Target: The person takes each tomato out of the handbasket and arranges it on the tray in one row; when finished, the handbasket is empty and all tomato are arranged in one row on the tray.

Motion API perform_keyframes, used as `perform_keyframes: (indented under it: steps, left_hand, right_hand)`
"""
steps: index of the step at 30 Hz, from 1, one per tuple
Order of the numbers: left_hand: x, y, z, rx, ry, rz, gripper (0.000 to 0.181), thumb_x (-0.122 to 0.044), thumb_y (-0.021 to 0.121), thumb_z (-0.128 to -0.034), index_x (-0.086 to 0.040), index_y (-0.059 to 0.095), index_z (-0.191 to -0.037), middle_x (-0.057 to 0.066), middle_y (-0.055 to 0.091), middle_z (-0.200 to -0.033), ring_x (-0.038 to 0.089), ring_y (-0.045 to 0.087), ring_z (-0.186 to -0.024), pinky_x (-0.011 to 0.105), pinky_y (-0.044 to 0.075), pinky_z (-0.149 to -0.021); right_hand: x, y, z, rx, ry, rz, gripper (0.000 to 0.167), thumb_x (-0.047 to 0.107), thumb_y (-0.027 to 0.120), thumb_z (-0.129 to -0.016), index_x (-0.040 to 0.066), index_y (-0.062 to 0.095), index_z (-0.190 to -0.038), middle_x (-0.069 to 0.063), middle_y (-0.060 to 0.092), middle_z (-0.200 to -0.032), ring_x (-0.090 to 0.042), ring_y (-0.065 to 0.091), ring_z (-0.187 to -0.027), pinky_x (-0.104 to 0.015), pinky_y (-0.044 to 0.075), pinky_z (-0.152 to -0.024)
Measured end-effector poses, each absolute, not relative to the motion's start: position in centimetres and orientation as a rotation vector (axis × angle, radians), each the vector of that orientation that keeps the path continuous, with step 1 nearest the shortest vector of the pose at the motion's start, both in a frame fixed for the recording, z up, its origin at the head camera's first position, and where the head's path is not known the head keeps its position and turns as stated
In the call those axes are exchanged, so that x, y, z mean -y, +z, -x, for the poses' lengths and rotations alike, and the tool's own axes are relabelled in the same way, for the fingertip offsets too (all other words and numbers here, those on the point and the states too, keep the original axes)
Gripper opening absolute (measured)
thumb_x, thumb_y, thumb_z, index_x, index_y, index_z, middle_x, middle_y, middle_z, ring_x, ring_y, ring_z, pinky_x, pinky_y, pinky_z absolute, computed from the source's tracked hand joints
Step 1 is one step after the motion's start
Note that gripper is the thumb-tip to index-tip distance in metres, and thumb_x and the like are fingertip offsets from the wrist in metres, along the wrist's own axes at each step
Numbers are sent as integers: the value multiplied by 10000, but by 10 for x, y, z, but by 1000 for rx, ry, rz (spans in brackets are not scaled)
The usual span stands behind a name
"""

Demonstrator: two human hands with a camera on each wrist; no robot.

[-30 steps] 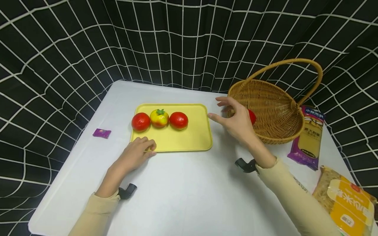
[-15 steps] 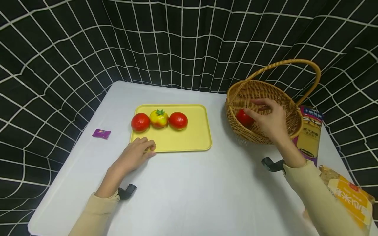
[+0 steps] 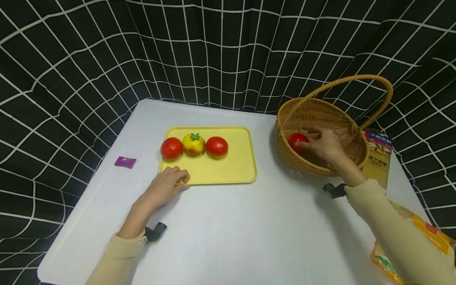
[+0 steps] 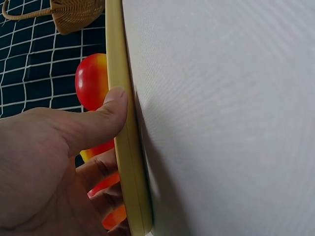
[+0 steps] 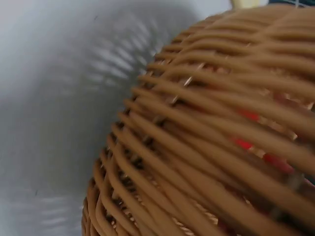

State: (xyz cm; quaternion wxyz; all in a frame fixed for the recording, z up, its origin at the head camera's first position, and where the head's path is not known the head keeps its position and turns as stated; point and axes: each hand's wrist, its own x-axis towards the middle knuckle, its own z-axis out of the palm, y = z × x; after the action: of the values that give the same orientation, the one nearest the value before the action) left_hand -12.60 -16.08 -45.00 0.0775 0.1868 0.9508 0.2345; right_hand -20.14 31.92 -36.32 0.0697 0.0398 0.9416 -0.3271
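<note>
My left hand [image 3: 168, 183] pinches the near-left rim of the yellow tray [image 3: 235, 174]; in the left wrist view its thumb [image 4: 114, 110] presses the rim's outer side, fingers inside. On the tray sit a red tomato [image 3: 171, 149], a yellow-red tomato with a green top [image 3: 194, 145] and another red tomato [image 3: 217, 147] in a row. Inside the wicker basket [image 3: 320, 113], my right hand [image 3: 325, 147] is spread at a red tomato [image 3: 296, 139], the thumb overlapping it from above. The right wrist view is filled by the basket's woven wall [image 5: 211, 132], hiding this hand.
A small purple packet [image 3: 125, 162] lies left of the tray. Right of the basket is a purple-and-gold noodle package [image 3: 378, 158]. An orange-yellow bag [image 3: 436, 237] is partly covered by the right sleeve. The basket's tall handle [image 3: 356, 77] arches over it.
My right hand has moved right from the basket's left rim to inside it, then lowered toward the tomato with the thumb now over it. The left hand keeps its place on the tray.
</note>
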Motion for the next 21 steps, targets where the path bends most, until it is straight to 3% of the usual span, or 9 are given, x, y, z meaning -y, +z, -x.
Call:
perform_keyframes:
  steps: [10, 21]
  left_hand:
    - [161, -448, 125, -2855, 701, -591, 143, -236, 749, -982, -196, 612, -977, -8, 487, -887, 231, 469, -919, 379, 319, -786]
    - [161, -450, 126, -2861, 691, -583, 139, -238, 752, -981, -189, 622, -992, -5, 494, -890, 235, 475, -927, 379, 320, -787]
  right_hand:
    - [-328, -376, 204, -2825, -901, -53, 824, 322, 822, -943, 53, 412, -1605, -318, 459, -1514, -493, 464, -1299, -600, 483, -1005]
    - [-328, -388, 203, -2851, -878, 23, 788, 265, 844, -920, -2, 463, -1557, -369, 522, -1410, -535, 521, -1276, -679, 468, -1063]
